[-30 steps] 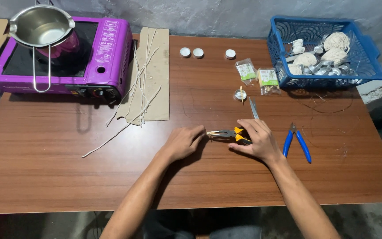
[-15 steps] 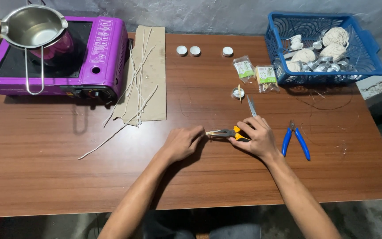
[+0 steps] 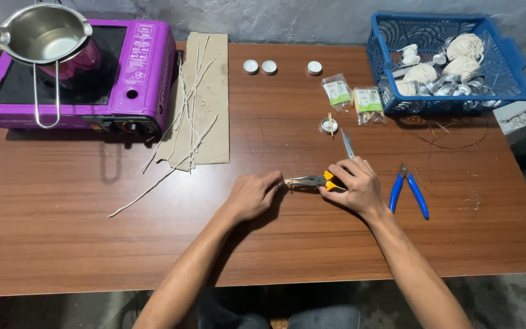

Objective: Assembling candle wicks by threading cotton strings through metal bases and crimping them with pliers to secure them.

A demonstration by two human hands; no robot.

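Holding yellow-handled pliers (image 3: 319, 181) in a closed right hand (image 3: 353, 187) mid-desk; nose points left to the left hand (image 3: 254, 194), whose fingertips pinch something tiny at the tip, too small to tell. Blue cutters (image 3: 408, 191) lie just right, scissors (image 3: 347, 144) just behind. Blue basket (image 3: 515, 67) at the far right corner holds white wick coils and metal cups. Pot (image 3: 45, 35) sits on purple stove (image 3: 147, 73), far left. Near desk (image 3: 80, 244) edge bare.

At the centre of the frame my right hand (image 3: 353, 186) grips the yellow-handled pliers (image 3: 315, 181) flat on the desk (image 3: 92, 244); my left hand (image 3: 252, 195) pinches at their tip. Blue-handled pliers (image 3: 409, 194) lie just right; a purple stove (image 3: 80, 79) sits upper left.
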